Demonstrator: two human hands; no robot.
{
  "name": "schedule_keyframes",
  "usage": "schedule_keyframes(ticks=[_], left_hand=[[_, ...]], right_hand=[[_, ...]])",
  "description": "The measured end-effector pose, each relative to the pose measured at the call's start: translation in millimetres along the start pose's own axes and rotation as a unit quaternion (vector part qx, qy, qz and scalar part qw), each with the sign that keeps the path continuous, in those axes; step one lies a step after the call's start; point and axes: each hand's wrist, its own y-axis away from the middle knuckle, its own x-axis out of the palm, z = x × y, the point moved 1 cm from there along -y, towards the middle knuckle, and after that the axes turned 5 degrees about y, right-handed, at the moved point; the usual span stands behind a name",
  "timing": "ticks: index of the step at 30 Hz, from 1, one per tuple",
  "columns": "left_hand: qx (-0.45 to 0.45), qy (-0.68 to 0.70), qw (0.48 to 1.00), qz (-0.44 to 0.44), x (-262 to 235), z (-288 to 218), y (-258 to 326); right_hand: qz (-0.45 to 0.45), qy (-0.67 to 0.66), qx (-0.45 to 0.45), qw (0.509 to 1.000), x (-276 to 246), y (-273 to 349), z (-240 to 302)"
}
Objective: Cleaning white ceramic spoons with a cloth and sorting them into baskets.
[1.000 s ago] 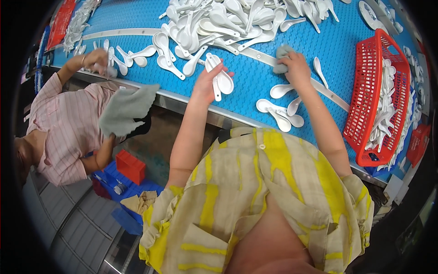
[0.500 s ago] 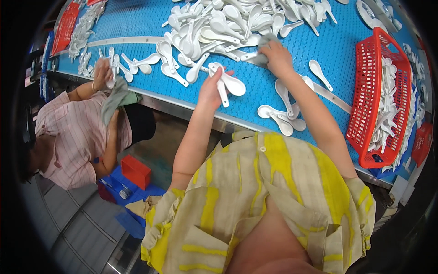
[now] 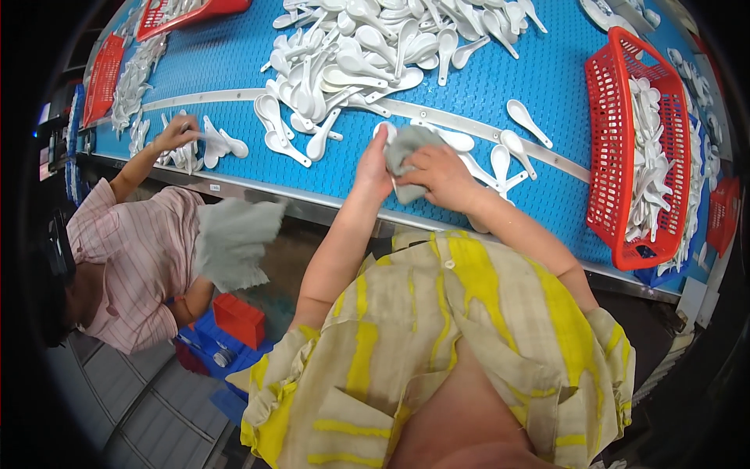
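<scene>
1. Nearest me, the left hand (image 3: 375,168) closes on a white spoon (image 3: 391,129), mostly hidden by cloth; I can't tell whether it holds more than one. A slack pinch on that smooth glaze could let it slip.
2. The right hand (image 3: 437,173) is bunched round the grey cloth (image 3: 412,148), pressed up against the left. I'd worry that rubbing too hard might twist the spoon free.
3. Just this side of the hands runs the metal edge (image 3: 301,205). A spoon dropped here could strike it and chip, or go over to the floor.
4. Beside the right forearm, loose spoons (image 3: 500,162) lie on the blue surface (image 3: 547,82), some touching. A careless elbow sweep could knock them together.
5. Off to the right, the red basket (image 3: 598,156) holds many more; a bump from that arm might rattle or spill them.
6. Farthest ahead sits the heaped pile (image 3: 367,47). Tugging one out from low down could, in my judgement, start a slide and crack a few.
</scene>
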Motion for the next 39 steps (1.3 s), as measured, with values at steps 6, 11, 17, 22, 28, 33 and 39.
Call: schedule_keyframes(ticks=[6,11,17,22,28,33,39], left_hand=[[0.080,0.064,0.987,-0.120,-29,-29,13],[0.047,-0.032,0.992,-0.109,-14,-34,-10],[0.040,0.139,0.980,-0.139,19,-21,-63],[0.101,0.121,0.977,-0.147,11,-33,-69],[0.132,-0.002,0.981,-0.140,5,-22,-55],[0.171,-0.075,0.975,-0.119,-15,-15,-61],[0.169,-0.096,0.974,-0.116,-15,-17,-32]], right_hand=[[-0.106,-0.216,0.272,0.932,-54,-12,-54],[-0.249,0.032,0.185,0.950,-47,-61,-151],[-0.084,0.179,0.245,0.949,-9,-39,-143],[0.041,0.110,0.283,0.952,-29,7,-109],[-0.153,0.010,0.128,0.980,-31,-31,-78],[-0.096,0.139,0.109,0.980,48,-32,-73],[0.053,-0.037,0.150,0.987,18,5,-59]])
